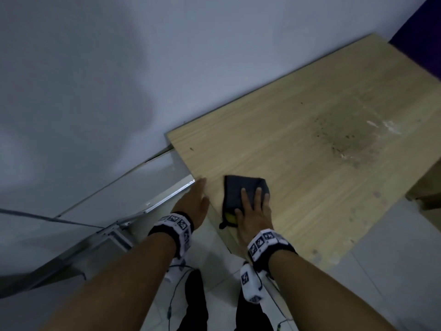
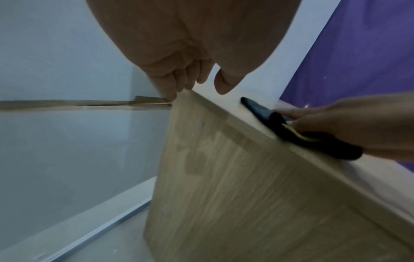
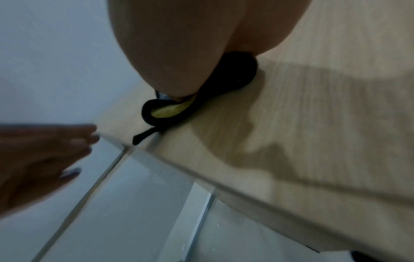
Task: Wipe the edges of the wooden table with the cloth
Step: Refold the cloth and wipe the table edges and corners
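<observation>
A light wooden table [image 1: 310, 130] stands against a white wall, and its near left edge runs between my hands. A dark folded cloth [image 1: 238, 189] with a yellow patch [image 3: 170, 110] lies on the top close to that edge. My right hand [image 1: 254, 199] presses flat on the cloth with straight fingers. My left hand [image 1: 199, 192] lies along the table's left edge, holding nothing. In the left wrist view its fingertips [image 2: 177, 83] touch the top corner of the side panel [image 2: 224, 177]. The cloth [image 2: 291, 131] shows there under my right hand [image 2: 349, 124].
A dirty stain with white flecks [image 1: 346, 134] marks the tabletop further right. A white panel with a metal rail [image 1: 164, 199] lies on the floor left of the table. A purple surface [image 1: 420, 32] is at the far right. Cables [image 1: 174, 295] hang from my wrists.
</observation>
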